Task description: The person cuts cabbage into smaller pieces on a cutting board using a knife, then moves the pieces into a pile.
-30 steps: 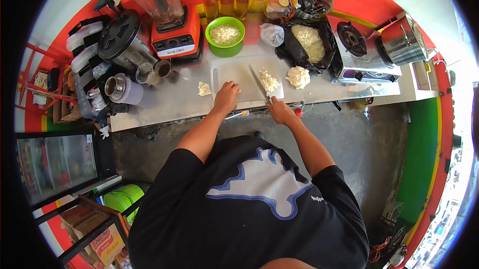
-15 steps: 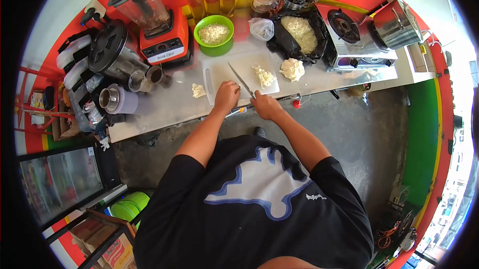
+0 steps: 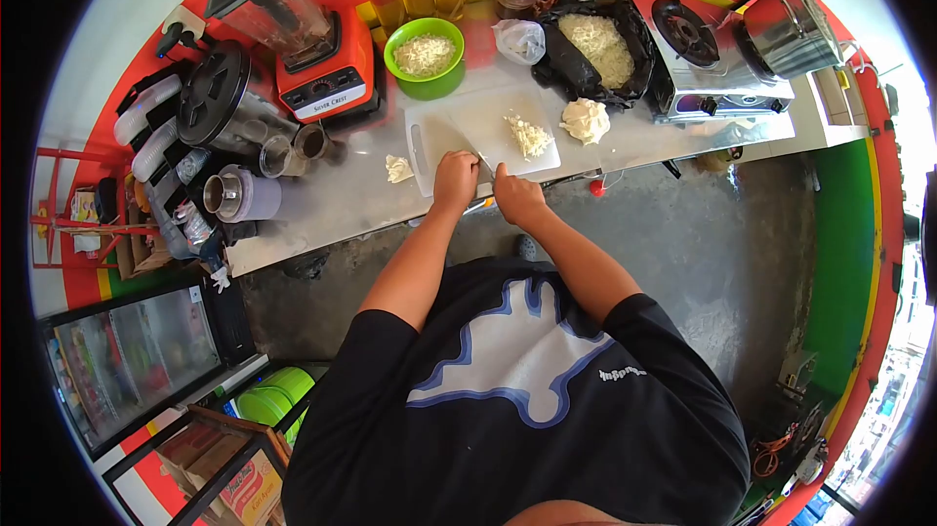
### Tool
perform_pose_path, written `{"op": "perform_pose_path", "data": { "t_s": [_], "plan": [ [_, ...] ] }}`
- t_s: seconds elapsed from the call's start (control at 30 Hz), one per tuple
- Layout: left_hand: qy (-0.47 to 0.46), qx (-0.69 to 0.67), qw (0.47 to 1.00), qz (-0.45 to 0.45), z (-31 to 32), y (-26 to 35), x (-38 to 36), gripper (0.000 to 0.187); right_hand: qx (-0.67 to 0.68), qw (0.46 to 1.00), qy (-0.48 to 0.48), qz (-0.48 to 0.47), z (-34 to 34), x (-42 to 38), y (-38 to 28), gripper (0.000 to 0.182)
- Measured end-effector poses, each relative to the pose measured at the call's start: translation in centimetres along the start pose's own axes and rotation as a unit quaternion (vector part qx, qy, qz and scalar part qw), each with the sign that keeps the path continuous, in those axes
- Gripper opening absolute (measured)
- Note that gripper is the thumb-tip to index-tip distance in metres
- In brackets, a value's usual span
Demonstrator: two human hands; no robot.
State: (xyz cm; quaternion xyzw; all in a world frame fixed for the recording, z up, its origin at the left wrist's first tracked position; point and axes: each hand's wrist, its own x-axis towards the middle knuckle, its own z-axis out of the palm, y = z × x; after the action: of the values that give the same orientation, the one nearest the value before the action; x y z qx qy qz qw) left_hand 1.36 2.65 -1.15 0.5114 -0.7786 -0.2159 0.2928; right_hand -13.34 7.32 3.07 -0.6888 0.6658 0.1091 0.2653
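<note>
My right hand is closed around the handle of a knife, its blade pointing away and to the left over the cutting board's front edge. Close to the blade, my left hand is curled shut at the front of the white cutting board; whatever its fingers hold is too small to make out. A small heap of chopped pale food lies on the right of the board. Just beyond the board's right edge sits a larger cream-coloured lump. A smaller pale piece rests left of the board.
Behind the board stand a green bowl of chopped pale food and a black bag holding more. A red blender and cups are at the left. A stove with a steel pot stands at the right.
The view has shifted slightly. The knife has turned and its blade now shows more narrowly, with both hands closer together around it. The food heaps look unchanged.
</note>
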Motion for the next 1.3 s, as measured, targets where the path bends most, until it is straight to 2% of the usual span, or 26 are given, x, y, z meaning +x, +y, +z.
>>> {"op": "perform_pose_path", "data": {
  "t_s": [0.03,0.17,0.33,0.4,0.47,0.57,0.77,1.0,1.07,1.3],
  "plan": [
    [-0.006,0.004,1.0,0.005,0.0,-0.1,0.0,0.007,0.012,1.0,0.003,0.005,-0.1,0.4,0.1,0.028],
    [-0.001,-0.001,1.0,0.013,-0.1,0.2,-0.2,0.007,0.01,0.999,0.033,-0.014,-0.5,1.6,0.3,0.026],
    [0.009,0.009,1.0,0.011,0.4,-0.2,-0.2,0.008,0.031,0.999,0.015,0.028,-0.3,-0.1,-1.1,0.023],
    [0.016,0.013,1.0,0.003,0.5,-0.2,0.0,0.008,0.025,0.999,0.017,0.018,-0.5,0.2,-1.0,0.023],
    [-0.004,-0.041,0.997,-0.064,0.3,-0.2,0.2,0.008,0.021,1.0,0.018,0.01,-0.7,0.5,-0.7,0.023],
    [0.023,-0.075,0.996,-0.053,0.8,-0.7,0.1,0.007,0.007,0.999,0.039,-0.011,-0.7,0.9,-0.5,0.024],
    [0.067,-0.122,0.988,-0.072,0.7,-0.3,-0.1,0.008,0.043,0.998,0.021,0.032,-0.5,0.0,-1.4,0.024],
    [0.032,-0.084,0.994,-0.058,1.1,-1.0,-0.1,0.006,0.027,0.999,0.026,0.012,-0.9,0.1,-1.3,0.026],
    [0.049,-0.122,0.984,-0.118,1.1,-0.6,0.0,0.008,0.034,0.999,0.019,0.02,-0.8,-0.3,-1.6,0.026],
    [0.074,-0.113,0.987,-0.084,1.0,-1.0,-0.2,0.011,0.038,0.999,0.017,0.016,-1.4,0.9,-1.2,0.027]
  ]
}}
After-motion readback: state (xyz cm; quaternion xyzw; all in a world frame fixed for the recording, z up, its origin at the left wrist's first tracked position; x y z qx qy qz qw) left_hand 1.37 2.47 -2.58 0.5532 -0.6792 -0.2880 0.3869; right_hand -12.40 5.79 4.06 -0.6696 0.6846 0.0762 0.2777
